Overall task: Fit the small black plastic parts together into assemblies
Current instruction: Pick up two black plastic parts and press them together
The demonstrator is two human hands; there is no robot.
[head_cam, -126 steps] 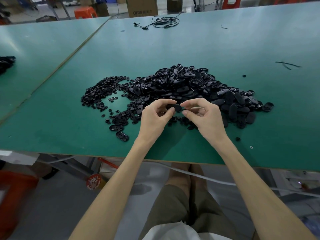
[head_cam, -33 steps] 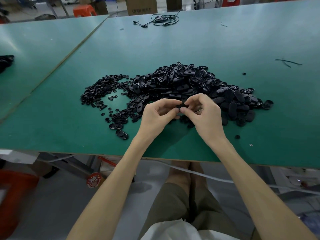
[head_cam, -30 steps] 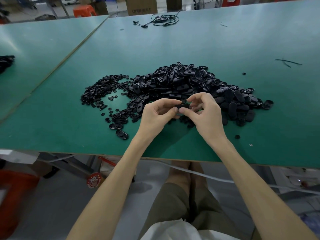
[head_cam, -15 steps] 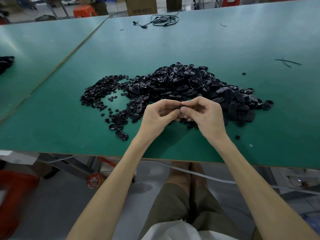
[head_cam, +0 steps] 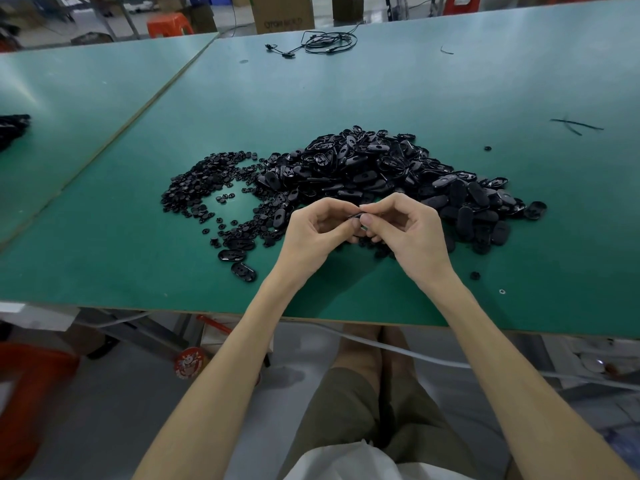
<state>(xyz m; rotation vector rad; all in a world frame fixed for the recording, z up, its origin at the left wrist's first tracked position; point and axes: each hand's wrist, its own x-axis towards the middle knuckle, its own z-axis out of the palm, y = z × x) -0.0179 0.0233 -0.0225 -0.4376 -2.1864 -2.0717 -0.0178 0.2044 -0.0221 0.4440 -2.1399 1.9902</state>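
My left hand (head_cam: 313, 233) and my right hand (head_cam: 410, 233) meet fingertip to fingertip just above the green table (head_cam: 381, 91). Between them they pinch a small black plastic part (head_cam: 354, 216), mostly hidden by the fingers. Right behind the hands lies a big heap of black oval shells (head_cam: 377, 168). To its left spreads a flatter scatter of tiny black round pieces (head_cam: 204, 178). Two single oval shells (head_cam: 239, 261) lie near the table's front edge, left of my left wrist.
A coiled black cable (head_cam: 325, 43) lies at the table's far side, and thin black strips (head_cam: 575, 125) at the right. A second green table (head_cam: 52, 98) adjoins on the left with a dark pile (head_cam: 12, 128). Cardboard boxes (head_cam: 282, 12) stand on the floor beyond.
The fingertips of both hands have drawn closer together around the part, which now shows less between them. The hands stay in the same place in front of the heap.
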